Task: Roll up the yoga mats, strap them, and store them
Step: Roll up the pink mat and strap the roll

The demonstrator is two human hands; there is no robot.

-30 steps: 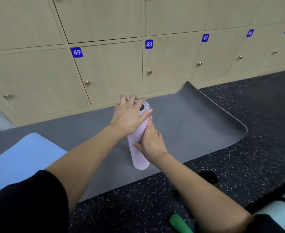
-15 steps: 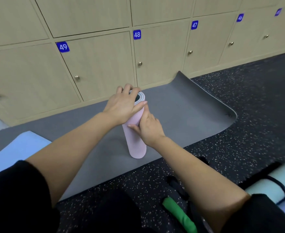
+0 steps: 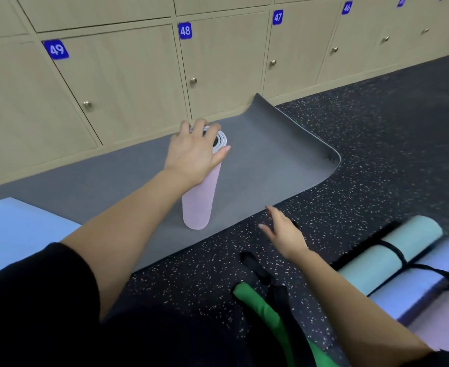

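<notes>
Pink roll held upright, right hand free

Fingers of the left hand (image 3: 194, 152) curl over the top end of the pink mat roll (image 3: 200, 197), with the thumb pressed against its near side just under the rim, so the hand is clamped on the roll. The roll stands on end, leaning slightly, its foot resting on the grey mat (image 3: 271, 160) that lies flat on the floor. At the top, the roll's coiled layers show pale around a dark centre.

Off to the side, the right hand (image 3: 284, 234) hangs above the dark speckled floor (image 3: 376, 144), near the grey mat's front edge. Its fingers are spread apart and hold nothing; they are blurred.

Under the right forearm lies a black strap (image 3: 257, 268) on the floor, touching a green roll (image 3: 260, 305) nearer the person. Further right lie strapped rolls: a teal one (image 3: 392, 250) with black bands around it, then a lilac one (image 3: 419, 284) just beside it.

A blue mat (image 3: 19, 226) lies flat at the left, overlapping the grey one. The grey mat's far corner curls up against the lockers (image 3: 128, 83), numbered 49, 48, 47 and 46.
</notes>
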